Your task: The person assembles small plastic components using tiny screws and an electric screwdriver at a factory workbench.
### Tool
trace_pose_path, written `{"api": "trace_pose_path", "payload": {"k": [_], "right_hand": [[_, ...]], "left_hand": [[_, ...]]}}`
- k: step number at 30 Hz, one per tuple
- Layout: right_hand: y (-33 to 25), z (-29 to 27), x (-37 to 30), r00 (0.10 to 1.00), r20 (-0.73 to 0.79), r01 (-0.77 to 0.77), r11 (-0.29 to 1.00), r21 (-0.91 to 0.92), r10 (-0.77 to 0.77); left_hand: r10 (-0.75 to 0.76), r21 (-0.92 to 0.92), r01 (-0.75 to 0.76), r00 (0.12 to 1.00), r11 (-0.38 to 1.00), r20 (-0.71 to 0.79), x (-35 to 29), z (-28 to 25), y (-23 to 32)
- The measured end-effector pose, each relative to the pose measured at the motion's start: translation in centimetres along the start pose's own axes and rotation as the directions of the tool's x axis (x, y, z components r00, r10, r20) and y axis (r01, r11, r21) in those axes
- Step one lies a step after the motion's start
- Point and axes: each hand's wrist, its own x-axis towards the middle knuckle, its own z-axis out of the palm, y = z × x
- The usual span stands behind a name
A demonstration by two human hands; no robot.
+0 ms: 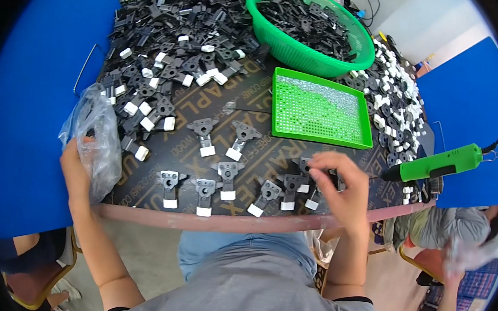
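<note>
At the table's left edge my left hand (77, 162) is closed at a clear plastic bag (101, 154), its fingertips partly covered by the film. My right hand (340, 180) hovers over the right group of black plastic parts with white ends, thumb and forefinger pinched close beside one part (305, 167). Whatever sits between those fingertips is too small to make out. Several like parts lie in front of me, among them one at the left (169, 188) and one farther back (202, 134). The right hand hides some of the right group.
Behind them stands a green tray (370, 121) of small silver screws. A green basket (264, 31) holds black pieces. Loose black parts (171, 26) heap at the far left, black and white pieces (391, 96) at the right. A green electric screwdriver (441, 163) hangs by its cord, tip near my right hand.
</note>
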Motion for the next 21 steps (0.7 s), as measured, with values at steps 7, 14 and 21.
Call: {"api": "trace_pose_path", "payload": {"k": [7,14,21], "right_hand": [[1.5,2.7,-4.7,0.975,-0.152,0.142,0.981,-0.131,-0.161],[2.9,3.7,-5.6,0.942,-0.202,0.239,0.958,-0.160,-0.269],[2.8,3.4,-5.7,0.923,-0.228,0.272,0.944,-0.188,-0.311]], "left_hand": [[-0.140,-0.423,0.081,0.984,0.903,-0.109,1.7,0.0,-6.1],[-0.328,-0.865,0.295,0.837,-0.406,0.439,2.2,-2.2,-5.5],[-0.171,-0.654,0.150,0.900,-0.741,0.400,0.7,-5.3,1.6]]}}
